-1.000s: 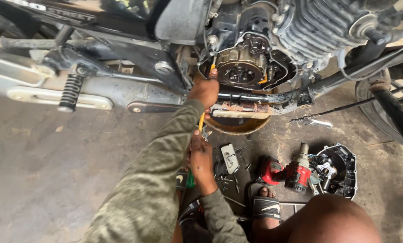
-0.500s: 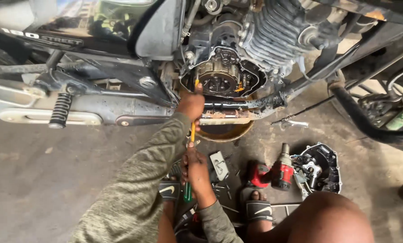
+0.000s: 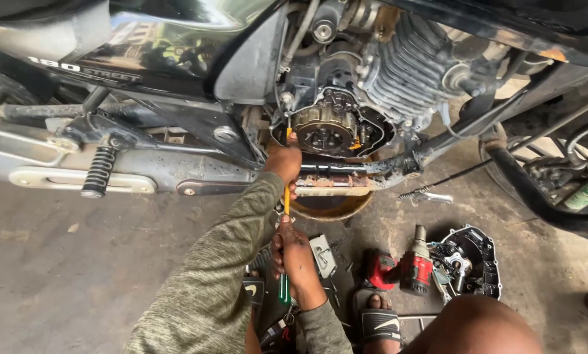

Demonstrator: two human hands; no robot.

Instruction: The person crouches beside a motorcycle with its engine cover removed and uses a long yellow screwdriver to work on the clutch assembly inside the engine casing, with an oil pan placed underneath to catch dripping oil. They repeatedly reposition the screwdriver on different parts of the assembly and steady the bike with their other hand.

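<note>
So, yellow-shafted screwdriver (image 3: 286, 196) running up from below toward the open engine side, tip somewhere at the lower left edge of the exposed clutch assembly (image 3: 324, 131), right by the upper fingers. Left hand (image 3: 284, 160) up high, fingers curled around the upper shaft, knuckles nearly against the engine case. Right hand (image 3: 292, 252) lower down, fingers wrapped snug around the screwdriver's handle end, with a green handle (image 3: 284, 288) poking out just beneath the fist. Can't tell whether that green bit belongs to the same tool or a second one.

Just past the upper fingers, to their right: rusty frame rail (image 3: 336, 182) crossing under the engine, and a round drain pan (image 3: 330, 204) of dark oil tucked right beneath it, between the two hands' heights. Finned cylinder (image 3: 405, 72) further up and right of the clutch.

Down by the lower fingers, small metal parts and bolts scattered on the concrete floor (image 3: 58, 282). Off to their right, red impact wrench (image 3: 402, 265) lying on the ground, then the removed black clutch cover (image 3: 474, 262) beside it, inner face up. Sandalled foot (image 3: 379, 321) near the bottom edge. Way off left of both hands, coil spring (image 3: 98, 170) and silver exhaust (image 3: 77, 172).
</note>
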